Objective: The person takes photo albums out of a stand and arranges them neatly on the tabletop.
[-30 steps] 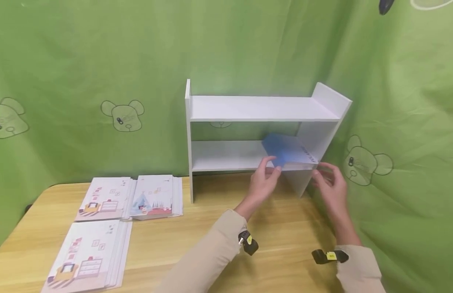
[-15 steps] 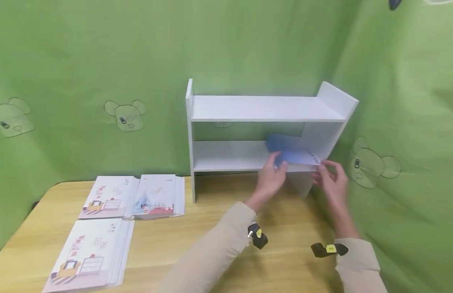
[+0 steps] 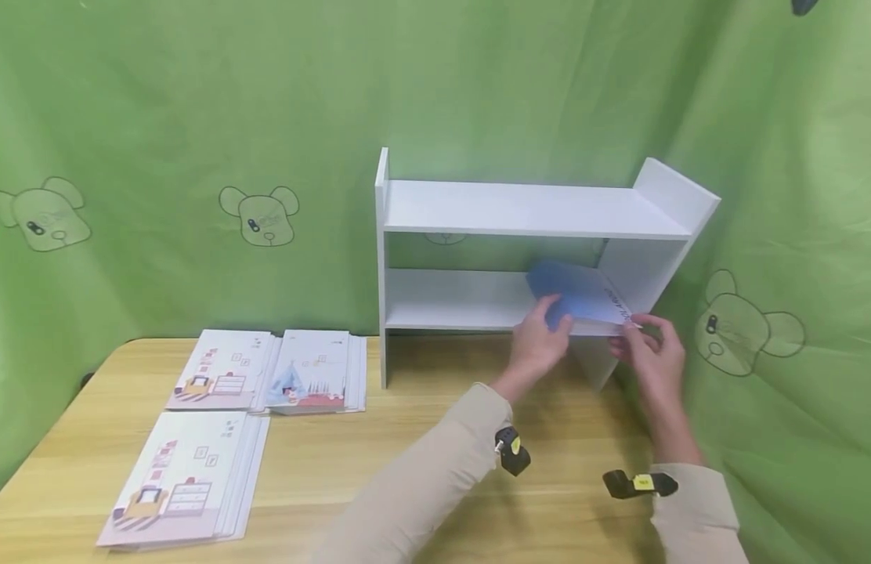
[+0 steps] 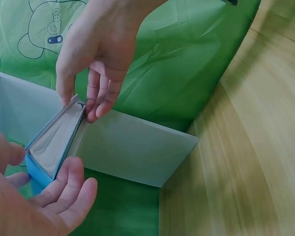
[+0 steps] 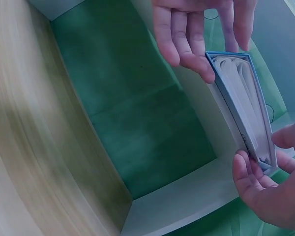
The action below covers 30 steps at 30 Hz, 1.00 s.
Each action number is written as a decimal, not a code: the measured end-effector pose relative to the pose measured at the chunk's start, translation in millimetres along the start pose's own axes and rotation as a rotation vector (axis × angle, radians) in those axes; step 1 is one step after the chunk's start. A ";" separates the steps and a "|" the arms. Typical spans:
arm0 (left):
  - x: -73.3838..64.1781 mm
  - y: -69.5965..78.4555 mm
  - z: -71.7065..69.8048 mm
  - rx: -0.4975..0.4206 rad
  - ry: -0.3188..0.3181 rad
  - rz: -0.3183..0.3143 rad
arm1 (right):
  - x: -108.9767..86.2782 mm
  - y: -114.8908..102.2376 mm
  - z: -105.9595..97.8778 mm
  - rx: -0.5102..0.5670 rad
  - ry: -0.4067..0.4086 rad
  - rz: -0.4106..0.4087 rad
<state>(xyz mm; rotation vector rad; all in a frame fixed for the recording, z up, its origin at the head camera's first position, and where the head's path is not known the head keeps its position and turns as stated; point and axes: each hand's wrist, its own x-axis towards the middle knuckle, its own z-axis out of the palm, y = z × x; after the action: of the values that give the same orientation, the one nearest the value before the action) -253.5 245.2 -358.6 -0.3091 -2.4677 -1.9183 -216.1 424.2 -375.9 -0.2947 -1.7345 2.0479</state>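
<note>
A blue-and-white hardcover book (image 3: 583, 294) lies flat on its side over the right end of the lower shelf board (image 3: 446, 301), in front of the rack's right side panel. My left hand (image 3: 540, 341) holds its left front corner between thumb and fingers. With thumb and fingertips, my right hand (image 3: 654, 360) pinches the right front corner. In the left wrist view the page edges (image 4: 56, 137) show between the two covers, slightly fanned. Both hands also appear around the book (image 5: 243, 103) in the right wrist view.
The white two-tier rack (image 3: 534, 210) stands at the back of the wooden table (image 3: 316, 478). To its left lie stacks of illustrated books: a left rear stack (image 3: 220, 368), one beside it (image 3: 312, 368), and a front stack (image 3: 178, 478). Green curtain (image 3: 125, 94) hangs behind and to the right.
The head view has shifted, so rack, stacks and hands appear farther right in the frame. Both hands stay on the book at the shelf's right end, its front edge appearing slightly lower.
</note>
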 end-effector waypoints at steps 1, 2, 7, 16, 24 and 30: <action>0.1 -0.4 -1.6 0.009 0.004 0.004 | -0.1 0.2 1.6 0.007 -0.005 0.003; 0.1 -1.0 -3.3 0.026 0.008 0.005 | -0.1 0.6 2.9 0.015 -0.011 0.006; -0.5 -1.5 -10.5 0.125 -0.018 -0.007 | -1.8 1.6 4.9 0.093 -0.031 0.043; -1.3 -3.1 -14.9 0.180 -0.115 0.000 | -11.3 -0.7 -3.2 0.168 -0.045 0.127; -0.8 -7.4 -15.5 0.180 -0.149 0.014 | -17.7 -2.3 -5.2 0.171 -0.087 0.169; -2.7 -8.5 -17.6 0.162 -0.155 0.039 | -19.9 0.8 -10.0 0.218 -0.146 0.174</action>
<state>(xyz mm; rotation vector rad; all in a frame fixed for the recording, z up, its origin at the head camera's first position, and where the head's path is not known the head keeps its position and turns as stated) -254.3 225.9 -362.7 -0.5166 -2.6705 -1.7278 -194.4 423.7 -380.8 -0.2397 -1.5961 2.4151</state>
